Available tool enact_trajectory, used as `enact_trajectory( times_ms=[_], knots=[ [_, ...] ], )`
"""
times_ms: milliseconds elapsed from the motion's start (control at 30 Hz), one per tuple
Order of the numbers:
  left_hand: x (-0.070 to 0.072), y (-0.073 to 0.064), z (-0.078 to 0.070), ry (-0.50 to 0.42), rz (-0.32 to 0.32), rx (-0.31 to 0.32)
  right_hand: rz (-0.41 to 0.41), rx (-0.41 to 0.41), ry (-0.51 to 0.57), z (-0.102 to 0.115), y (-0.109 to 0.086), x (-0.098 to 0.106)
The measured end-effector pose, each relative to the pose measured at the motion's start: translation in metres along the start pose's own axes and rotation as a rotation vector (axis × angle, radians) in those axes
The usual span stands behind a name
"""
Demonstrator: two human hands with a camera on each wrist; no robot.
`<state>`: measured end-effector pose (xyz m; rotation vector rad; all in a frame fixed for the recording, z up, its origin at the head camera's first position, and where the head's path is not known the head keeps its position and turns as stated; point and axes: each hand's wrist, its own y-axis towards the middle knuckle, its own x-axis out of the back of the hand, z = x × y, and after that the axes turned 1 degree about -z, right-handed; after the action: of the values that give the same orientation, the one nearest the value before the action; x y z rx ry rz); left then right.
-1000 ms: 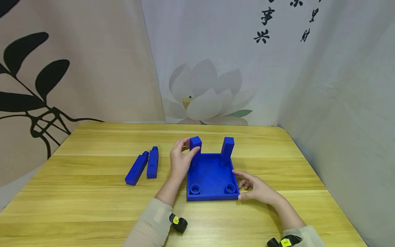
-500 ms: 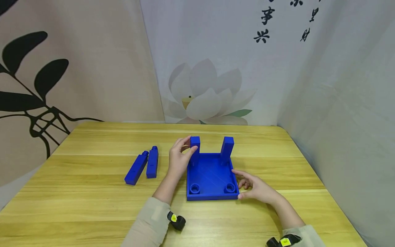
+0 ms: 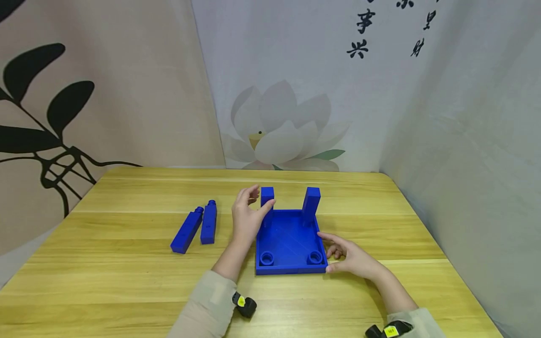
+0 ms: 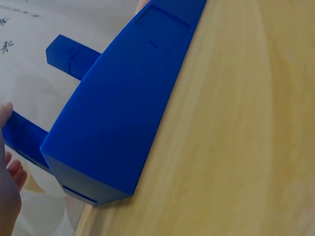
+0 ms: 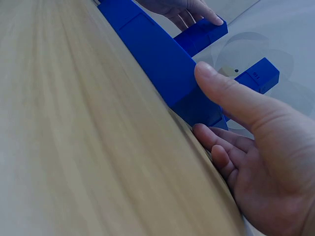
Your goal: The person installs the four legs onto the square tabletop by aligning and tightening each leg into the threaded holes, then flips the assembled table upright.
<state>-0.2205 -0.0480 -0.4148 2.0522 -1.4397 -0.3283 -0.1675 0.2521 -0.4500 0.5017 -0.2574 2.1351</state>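
A blue square toy tabletop (image 3: 291,270) lies underside up on the table, its rim raised. Two round sockets show at its near corners; one is the near-left socket (image 3: 266,258). A blue table leg (image 3: 267,193) stands upright at the far-left corner. My left hand (image 3: 247,220) touches it with the thumb, the other fingers held off its far side. A second leg (image 3: 311,199) stands at the far-right corner, leaning slightly. My right hand (image 3: 352,258) rests against the tabletop's right side, index fingertip and thumb on the wall, other fingers loosely bent.
Two more blue legs, a left one (image 3: 187,231) and a right one (image 3: 209,223), lie on the wooden table (image 3: 127,281) left of the tabletop, threaded ends pointing away. A printed curtain (image 3: 296,56) hangs behind the table.
The far-left leg has turned a little between the first and second frames. The left fingers then came away from the leg, with the thumb now across its front. The right hand stays put.
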Motion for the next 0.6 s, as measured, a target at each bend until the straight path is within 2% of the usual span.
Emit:
enact_trajectory(
  times_ms=[200, 433, 600],
  knots=[
    [-0.0026, -0.0025, -0.0049, 0.045, -0.027, 0.034, 0.000, 0.006, -0.002, 0.0011, 0.0000, -0.0003],
    [-0.0046, -0.0048, -0.0051, 0.055, -0.040, -0.008, 0.001, 0.019, -0.010, -0.0010, 0.0000, 0.0001],
    [-0.0054, -0.0060, -0.0065, 0.060, -0.042, -0.012, -0.001, 0.013, -0.010, -0.0012, 0.0003, 0.0004]
  ],
)
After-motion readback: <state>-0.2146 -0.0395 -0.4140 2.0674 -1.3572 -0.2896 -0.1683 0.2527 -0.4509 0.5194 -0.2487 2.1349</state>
